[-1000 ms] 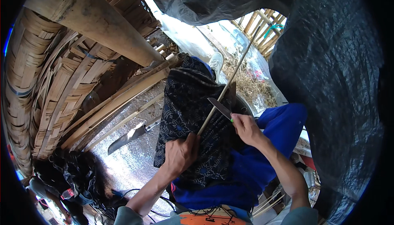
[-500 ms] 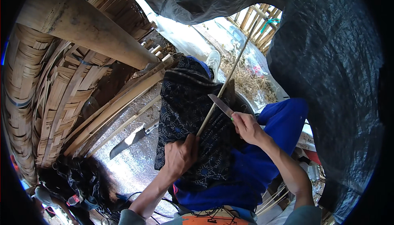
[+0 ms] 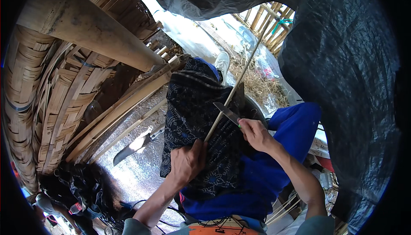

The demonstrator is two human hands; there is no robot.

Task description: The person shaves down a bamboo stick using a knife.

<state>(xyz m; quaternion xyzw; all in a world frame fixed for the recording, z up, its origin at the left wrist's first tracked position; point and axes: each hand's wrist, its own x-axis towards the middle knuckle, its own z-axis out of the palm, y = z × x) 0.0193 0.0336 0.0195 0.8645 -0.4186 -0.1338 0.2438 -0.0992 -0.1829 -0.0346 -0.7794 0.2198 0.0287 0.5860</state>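
My left hand [image 3: 186, 163] is closed around the near end of a thin bamboo strip [image 3: 239, 78], which runs away over the patterned cloth [image 3: 192, 110] on my knee. My right hand [image 3: 255, 134] grips a small knife [image 3: 227, 111], blade laid across the strip just beyond its knuckles. I judge a shallow blade angle and steady pull work best — the edge contact is too small to read, and the strip's far end blurs out.

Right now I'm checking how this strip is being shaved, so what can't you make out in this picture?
Head view only:
- Left hand grips the bamboo strip; its near end is hidden inside the fist.
- Knife handle is covered by the right hand.
- Strip's far end blends into the bamboo poles at the top.
- Whether the blade bites or just rests on the strip is too small to tell.
- Second knife on the ground: handle partly hidden by the dark patterned cloth.
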